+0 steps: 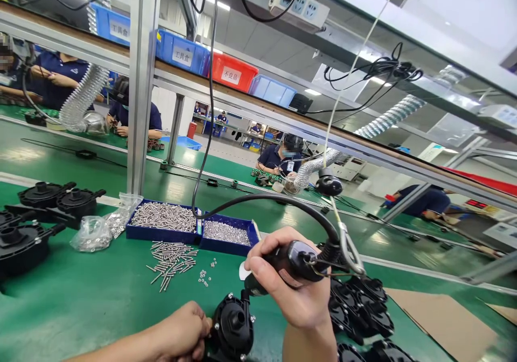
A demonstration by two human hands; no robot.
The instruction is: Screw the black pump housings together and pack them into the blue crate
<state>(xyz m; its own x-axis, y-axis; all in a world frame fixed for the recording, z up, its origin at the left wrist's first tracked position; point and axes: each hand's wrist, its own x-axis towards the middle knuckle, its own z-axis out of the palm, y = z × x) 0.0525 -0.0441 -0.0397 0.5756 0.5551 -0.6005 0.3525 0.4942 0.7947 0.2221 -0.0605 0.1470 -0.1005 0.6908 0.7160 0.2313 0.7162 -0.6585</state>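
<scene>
The head view shows 2 bare hands over a green table [100,308]. The right hand [301,292] is closed around a black power screwdriver [288,265]; its long axis slants from the corded end at right and far to the front end at left and near, which points toward the black housing [234,327]. Whether the tip touches is hidden. The left hand [183,332], fingers curled, grips the left edge of this housing, which sits at the near middle, round face up, central port rising, side spout toward the far side. Beyond lie loose screws [172,262], small nuts [204,278] and 2 blue trays, the screw tray [163,236] left of the nut tray [230,248]. More housings [359,308] lie at right, near a cardboard sheet [444,319].
</scene>
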